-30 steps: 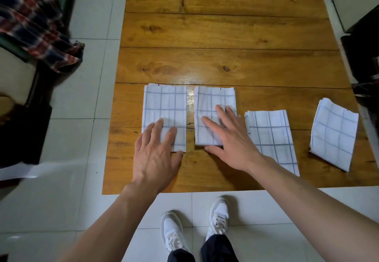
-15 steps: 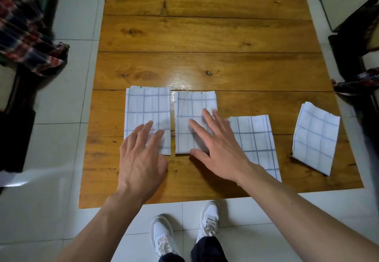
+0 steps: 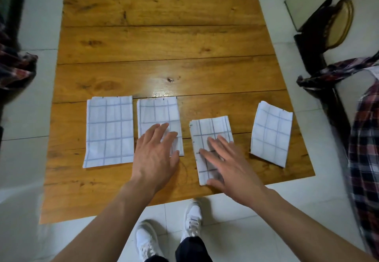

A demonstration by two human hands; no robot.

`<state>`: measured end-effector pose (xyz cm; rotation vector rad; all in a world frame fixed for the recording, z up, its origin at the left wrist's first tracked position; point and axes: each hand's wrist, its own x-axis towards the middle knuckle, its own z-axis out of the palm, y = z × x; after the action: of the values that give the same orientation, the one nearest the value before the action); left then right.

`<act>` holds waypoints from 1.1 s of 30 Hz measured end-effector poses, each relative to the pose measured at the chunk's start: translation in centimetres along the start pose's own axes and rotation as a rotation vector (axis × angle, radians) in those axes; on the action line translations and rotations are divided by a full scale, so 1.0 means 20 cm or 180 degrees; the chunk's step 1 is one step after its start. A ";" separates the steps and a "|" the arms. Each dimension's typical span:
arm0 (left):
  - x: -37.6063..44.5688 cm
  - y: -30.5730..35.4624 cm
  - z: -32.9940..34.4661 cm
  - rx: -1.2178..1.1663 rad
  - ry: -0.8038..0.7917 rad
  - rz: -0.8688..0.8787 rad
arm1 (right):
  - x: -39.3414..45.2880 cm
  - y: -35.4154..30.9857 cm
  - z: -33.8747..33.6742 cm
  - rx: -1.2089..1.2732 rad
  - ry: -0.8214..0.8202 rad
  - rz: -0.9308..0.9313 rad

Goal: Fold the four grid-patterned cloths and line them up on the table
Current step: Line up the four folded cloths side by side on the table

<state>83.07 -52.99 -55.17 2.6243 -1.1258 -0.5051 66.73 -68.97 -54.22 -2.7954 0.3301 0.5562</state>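
Head view looks down on a wooden plank table point(image 3: 164, 42) with four folded white cloths with blue-grey grid lines in a rough row across the middle of the frame. The first cloth point(image 3: 108, 131) lies at centre left, square to the table edge. Just beside it on the right, with a narrow strip of wood between them, lies the second cloth point(image 3: 158, 114); the left hand point(image 3: 154, 157) lies over its lower part, fingers straight and spread, gripping nothing. The third cloth point(image 3: 209, 130) sits lower in the frame than the first two and slightly turned; the right hand point(image 3: 227, 165), blurred, lies flat over its lower half with fingers extended and apart. The two hands are separate, each on its own cloth. The fourth cloth point(image 3: 270, 133) lies well apart at centre right, tilted, near the table's right edge.

No brand, label or readable writing shows on the cloths or table; only small dark tick marks appear along some cloth edges.

White shoes point(image 3: 170, 235) stand on the pale tiled floor at the bottom centre. Red-and-dark plaid fabric point(image 3: 365, 159) hangs at the right edge, and more at the left edge.
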 end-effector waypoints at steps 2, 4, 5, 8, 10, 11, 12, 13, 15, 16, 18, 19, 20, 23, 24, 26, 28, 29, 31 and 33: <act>0.02 0.01 0.02 0.0017 -0.0031 0.0030 | 0.01 0.01 0.04 -0.0042 0.0010 0.0005; 0.03 0.02 0.03 0.0032 -0.0047 0.0029 | 0.02 0.02 0.07 0.0014 0.0021 0.0054; 0.03 0.02 0.04 0.0039 -0.0043 0.0024 | 0.03 0.03 0.08 0.0048 0.0042 0.0066; 0.03 0.01 0.06 0.0061 -0.0030 0.0001 | 0.06 0.05 0.10 0.0138 0.0055 0.0037; 0.02 0.01 0.06 0.0085 -0.0017 0.0012 | 0.09 0.07 0.10 0.0173 0.0072 -0.0022; 0.02 0.01 0.07 0.0084 -0.0011 0.0013 | 0.11 0.08 0.10 0.0178 0.0101 -0.0067; 0.02 0.01 0.07 0.0079 -0.0003 0.0009 | 0.14 0.09 0.10 0.0194 0.0132 -0.0109; 0.02 0.01 0.07 0.0083 -0.0001 0.0000 | 0.16 0.09 0.09 0.0214 0.0155 -0.0138; 0.03 0.01 0.07 0.0110 -0.0009 -0.0018 | 0.19 0.10 0.07 0.0211 0.0169 -0.0163; 0.03 0.02 0.06 0.0124 -0.0013 -0.0014 | 0.20 0.11 0.07 0.0198 0.0156 -0.0167; 0.03 0.01 0.07 0.0149 -0.0026 0.0003 | 0.18 0.12 0.06 0.0165 0.0111 -0.0169; 0.03 0.01 0.07 0.0161 -0.0030 0.0010 | 0.17 0.12 0.06 0.0124 0.0071 -0.0172; 0.03 0.01 0.07 0.0164 -0.0028 0.0011 | 0.15 0.13 0.07 0.0089 0.0035 -0.0177; 0.03 0.01 0.08 0.0143 0.0000 0.0004 | 0.14 0.14 0.09 0.0132 0.0071 -0.0196; 0.03 0.01 0.08 0.0148 0.0013 0.0007 | 0.16 0.14 0.09 0.0158 0.0096 -0.0195; 0.03 0.01 0.08 0.0174 0.0021 0.0020 | 0.22 0.14 0.06 0.0198 0.0142 -0.0179; 0.03 0.00 0.08 0.0184 0.0025 0.0028 | 0.29 0.15 0.02 0.0213 0.0181 -0.0147; 0.03 0.00 0.08 0.0186 0.0028 0.0029 | 0.32 0.15 0.00 0.0221 0.0181 -0.0140; 0.03 0.00 0.08 0.0181 0.0032 0.0029 | 0.36 0.16 -0.03 0.0238 0.0143 -0.0174; 0.04 -0.01 0.08 0.0162 0.0036 0.0020 | 0.38 0.17 -0.04 0.0244 0.0102 -0.0223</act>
<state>82.95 -53.58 -56.83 2.6625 -1.1579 -0.4656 72.89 -73.62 -57.23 -2.7327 0.2534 0.4733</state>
